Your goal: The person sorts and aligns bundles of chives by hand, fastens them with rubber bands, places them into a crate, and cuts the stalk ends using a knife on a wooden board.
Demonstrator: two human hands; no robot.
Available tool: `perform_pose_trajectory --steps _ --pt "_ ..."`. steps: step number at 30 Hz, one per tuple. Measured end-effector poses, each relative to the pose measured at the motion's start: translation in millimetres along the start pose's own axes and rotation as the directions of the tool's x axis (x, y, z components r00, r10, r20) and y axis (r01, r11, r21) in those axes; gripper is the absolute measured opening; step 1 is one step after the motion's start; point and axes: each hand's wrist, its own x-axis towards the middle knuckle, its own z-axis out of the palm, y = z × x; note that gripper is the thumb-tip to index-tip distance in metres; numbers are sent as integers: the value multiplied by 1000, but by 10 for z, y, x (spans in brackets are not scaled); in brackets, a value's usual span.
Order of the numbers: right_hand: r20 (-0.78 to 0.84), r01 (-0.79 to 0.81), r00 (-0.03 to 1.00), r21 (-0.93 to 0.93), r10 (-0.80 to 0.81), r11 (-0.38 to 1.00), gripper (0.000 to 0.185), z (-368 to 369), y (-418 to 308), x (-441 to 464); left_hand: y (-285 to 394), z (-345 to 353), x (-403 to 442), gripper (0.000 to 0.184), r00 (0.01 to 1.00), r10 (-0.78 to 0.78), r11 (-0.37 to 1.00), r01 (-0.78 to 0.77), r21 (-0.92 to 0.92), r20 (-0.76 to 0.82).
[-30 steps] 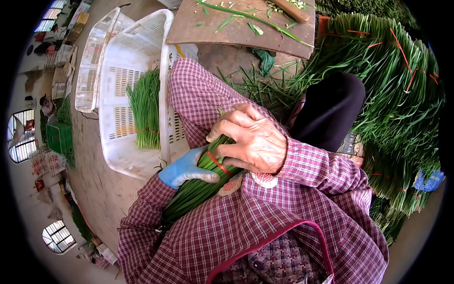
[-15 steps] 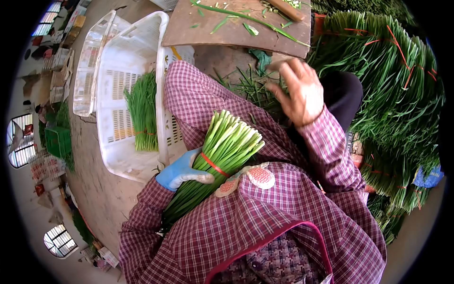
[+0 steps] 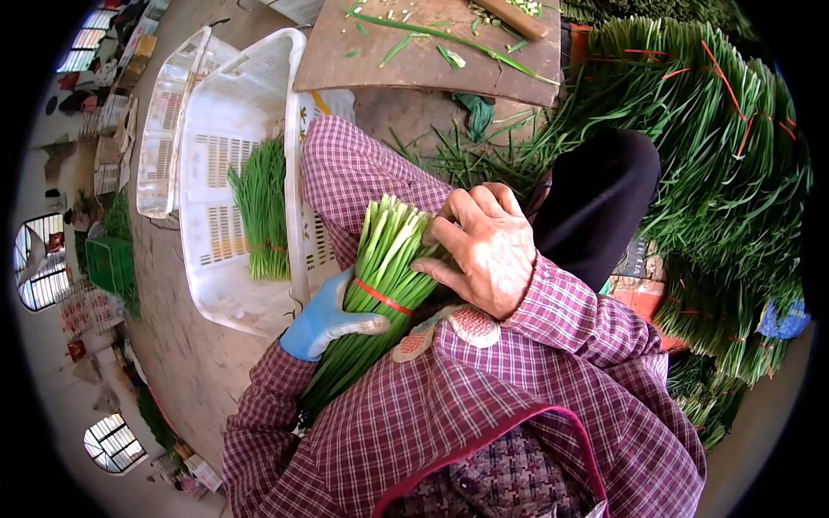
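Note:
A bunch of garlic chives (image 3: 380, 268) lies slantwise over my lap, pale cut ends pointing up and away, tied by a red band (image 3: 383, 296). My left hand (image 3: 328, 319), in a blue and white glove, is wrapped around the bunch at the band. Bare and curled, my right hand (image 3: 488, 246) grips the right side of the bunch near its cut ends. The thumb presses on the stalks; some fingertips are hidden behind them.
To the left stands a white plastic crate (image 3: 233, 190) holding a tied bunch of chives (image 3: 262, 207). A wooden board (image 3: 423, 69) ahead carries scraps and a wooden handle (image 3: 514, 19). Chives are piled high (image 3: 691, 155) at right. Loose leaves and green cloth (image 3: 477, 112) lie on the floor.
My right hand has come down and left from the air onto the cut ends, and its fingers have closed there. My left hand keeps its hold on the bunch, which has tilted slightly more upright.

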Motion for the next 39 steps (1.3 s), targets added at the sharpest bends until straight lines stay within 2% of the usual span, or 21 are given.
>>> perform_pose_trajectory --steps 4,6,9,16,17,19,21,22,23,25,27,29,30,31,32,33,34,35,36,37,39 --pt "-30 -7 1000 3 7 1000 30 22 -33 40 -16 -3 -30 84 999 26 998 -24 67 -43" --pt "-29 -18 999 70 20 997 26 49 -6 49 -25 1 -41 81 993 92 993 -86 83 -68" --pt "-23 -44 999 153 48 987 21 77 -4 55 28 21 -58 79 992 97 985 -85 150 -76" --pt "-125 -78 986 264 115 961 12 199 77 69 44 22 -53 81 991 93 987 -79 137 -100" --pt "-95 -94 988 256 122 962 12 149 132 74 58 29 -56 81 991 94 989 -83 124 -90" --pt "-195 -123 969 138 149 983 12 8 269 120 58 19 -50 82 992 98 990 -89 111 -79" --pt "-331 -210 929 -100 166 973 15 -119 574 160 15 -30 -52 83 988 127 984 -114 137 -86" --pt "-306 -280 932 -272 193 921 17 -208 665 170 3 -40 -60 83 988 128 984 -115 137 -84" --pt "-264 -254 951 -367 162 895 24 -206 779 130 1 -47 -58 83 993 81 992 -71 105 -91" --pt "-269 -140 961 -269 65 953 34 -249 518 213 38 -49 -35 84 995 39 997 -31 76 -96" --pt "-207 171 962 -53 -179 984 40 -112 185 262 75 -26 -34 85 997 57 995 -53 82 -50" --pt "-146 276 957 190 -250 942 39 358 265 157 46 -79 -37 87 998 31 996 -25 85 -62" --pt "59 -82 995 123 75 989 36 483 480 116 -32 -151 -33 88 997 22 996 -16 84 -71" --pt "227 -408 888 -15 400 913 33 476 757 95 -114 -222 -31 89 997 13 997 -7 82 -81" --pt "174 -340 917 -126 358 932 31 358 955 81 -294 -359 -10 89 997 -23 999 20 -43 -70" --pt "119 -286 940 -239 321 928 29 243 1054 73 -326 -399 2 89 996 -51 998 48 -43 -76" --pt "-38 -298 954 14 298 954 26 76 841 158 -361 -440 16 89 993 -80 996 76 -43 -82" --pt "-122 -210 969 38 213 977 28 -69 606 223 -395 -482 31 90 990 -108 994 104 -43 -88" --pt "-198 7 980 83 10 997 30 -30 427 279 -446 -540 73 92 995 -92 993 88 -79 -38" --pt "-287 239 936 102 -201 966 32 2 327 344 -444 -604 119 97 998 -59 992 59 -112 6" --pt "-69 287 958 241 -279 927 37 263 355 284 -397 -684 73 96 994 -111 987 111 -115 5"
